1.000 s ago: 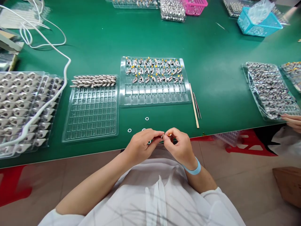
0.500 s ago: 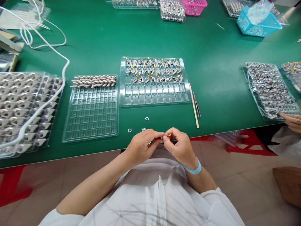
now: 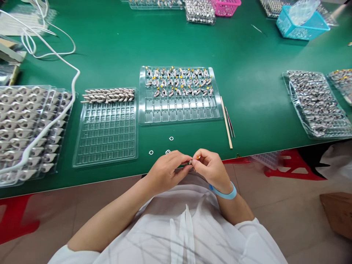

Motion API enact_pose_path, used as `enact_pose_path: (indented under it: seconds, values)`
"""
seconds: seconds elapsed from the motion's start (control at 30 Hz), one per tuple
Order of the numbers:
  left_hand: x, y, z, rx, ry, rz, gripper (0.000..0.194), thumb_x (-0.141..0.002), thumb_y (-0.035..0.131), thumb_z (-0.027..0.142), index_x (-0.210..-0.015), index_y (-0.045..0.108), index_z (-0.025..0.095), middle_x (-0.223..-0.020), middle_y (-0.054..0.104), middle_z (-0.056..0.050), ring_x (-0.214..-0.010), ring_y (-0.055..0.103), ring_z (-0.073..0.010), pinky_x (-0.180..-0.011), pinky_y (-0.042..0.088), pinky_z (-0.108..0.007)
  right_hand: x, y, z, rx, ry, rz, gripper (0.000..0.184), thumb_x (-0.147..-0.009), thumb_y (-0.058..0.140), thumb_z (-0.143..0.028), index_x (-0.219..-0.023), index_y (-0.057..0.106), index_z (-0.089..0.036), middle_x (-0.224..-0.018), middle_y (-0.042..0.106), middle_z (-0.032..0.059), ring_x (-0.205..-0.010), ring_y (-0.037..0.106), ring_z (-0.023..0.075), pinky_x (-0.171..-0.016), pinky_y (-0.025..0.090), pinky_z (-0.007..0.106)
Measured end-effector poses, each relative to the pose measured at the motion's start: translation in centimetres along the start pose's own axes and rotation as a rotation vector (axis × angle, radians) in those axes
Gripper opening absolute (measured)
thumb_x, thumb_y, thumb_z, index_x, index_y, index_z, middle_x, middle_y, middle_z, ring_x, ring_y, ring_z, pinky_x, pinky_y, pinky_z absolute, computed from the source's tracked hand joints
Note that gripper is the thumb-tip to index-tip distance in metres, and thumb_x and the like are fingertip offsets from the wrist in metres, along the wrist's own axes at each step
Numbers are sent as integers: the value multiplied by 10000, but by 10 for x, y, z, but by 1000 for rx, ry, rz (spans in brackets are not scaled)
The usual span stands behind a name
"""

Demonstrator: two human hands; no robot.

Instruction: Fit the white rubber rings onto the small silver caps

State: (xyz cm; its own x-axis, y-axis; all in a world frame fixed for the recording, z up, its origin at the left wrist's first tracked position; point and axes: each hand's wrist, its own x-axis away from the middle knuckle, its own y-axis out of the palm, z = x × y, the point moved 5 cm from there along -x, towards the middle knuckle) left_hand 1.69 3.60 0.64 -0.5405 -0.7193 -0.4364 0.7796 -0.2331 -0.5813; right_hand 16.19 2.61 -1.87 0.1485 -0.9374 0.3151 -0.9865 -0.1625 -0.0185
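Observation:
My left hand (image 3: 169, 170) and my right hand (image 3: 211, 169) meet at the table's front edge, fingertips pinched together on one small metal part (image 3: 190, 162). A bit of orange-yellow shows at my right fingertips; most of the part is hidden by the fingers. Just beyond my left hand lie small white rings (image 3: 171, 138) on the green table. Ahead is a clear plastic tray (image 3: 180, 119) with rows of small metal parts bearing yellow tabs in its far half. To its left stands another clear tray (image 3: 107, 135) with grey metal pieces along its far end.
A wooden stick (image 3: 226, 123) and tweezers (image 3: 230, 123) lie right of the middle tray. Trays of grey parts (image 3: 22, 128) with a white cable (image 3: 49, 126) across them stand at left. A filled tray (image 3: 316, 102) is at right, a blue basket (image 3: 299, 29) behind it.
My hands stay together, with the fingers shifting slightly around the small part. At the right edge, another person's hand has left the filled tray and gone out of view. The view shifts slightly.

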Motion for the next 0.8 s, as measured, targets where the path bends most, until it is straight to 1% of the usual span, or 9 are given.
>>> enact_pose_path:
  seconds: [0.13,0.2,0.27,0.33,0.47,0.57,0.67,0.73,0.8]
  values:
    - [1,-1,-1,17,1,48,103,-857,642,152,-959,641,148,-748,710,-43,-667,635,-136,-638,501,-246,2,0,2,-2,-23,10,105,-781,603,-217,-699,548,-182,-619,527,-34,-558,461,96,-526,367,231]
    - [1,-2,-2,47,-44,73,84,-837,665,158,-920,651,156,-729,713,-32,-648,646,-131,-633,508,-238,4,1,3,-7,-50,42,103,-785,606,-216,-704,552,-180,-636,536,-30,-551,464,93,-515,360,229]
    - [0,-3,-5,117,-139,70,66,-819,680,162,-883,665,163,-721,721,-24,-632,660,-122,-632,527,-224,7,1,3,-33,-85,80,105,-794,607,-219,-712,555,-181,-652,549,-25,-548,476,93,-510,359,229]
    - [1,-3,-10,239,-262,45,61,-805,690,172,-863,682,157,-744,735,-31,-629,675,-117,-631,553,-208,9,1,3,-88,-128,99,101,-808,602,-214,-721,559,-185,-665,560,-22,-558,492,96,-518,370,231]
    - [7,1,-21,481,-485,2,117,-792,697,195,-895,715,142,-832,757,-60,-673,713,-135,-648,590,-201,13,-3,1,-197,-217,96,86,-832,588,-178,-751,572,-200,-686,577,-25,-598,516,104,-555,400,239]
    - [12,4,-26,556,-575,-4,146,-791,711,209,-923,727,150,-860,760,-58,-705,724,-142,-672,594,-197,13,-6,2,-200,-232,94,90,-844,584,-164,-763,582,-205,-692,587,-24,-605,526,107,-563,409,245]
    - [16,6,-29,613,-625,5,152,-791,724,224,-924,734,151,-879,758,-61,-724,725,-149,-684,599,-206,12,-6,2,-171,-239,100,103,-856,570,-153,-771,576,-210,-695,586,-23,-610,533,111,-570,423,253]
    - [16,7,-30,654,-649,21,164,-786,736,235,-926,739,149,-894,756,-65,-749,722,-157,-712,607,-225,14,-6,-3,-127,-314,128,117,-862,552,-136,-777,570,-214,-737,602,-10,-669,565,127,-618,455,272]
    - [16,7,-30,698,-676,34,181,-781,748,249,-930,744,146,-899,754,-70,-778,718,-166,-744,612,-247,18,-7,-11,-38,-454,174,129,-853,548,-109,-784,568,-217,-830,635,15,-766,598,151,-686,489,307]
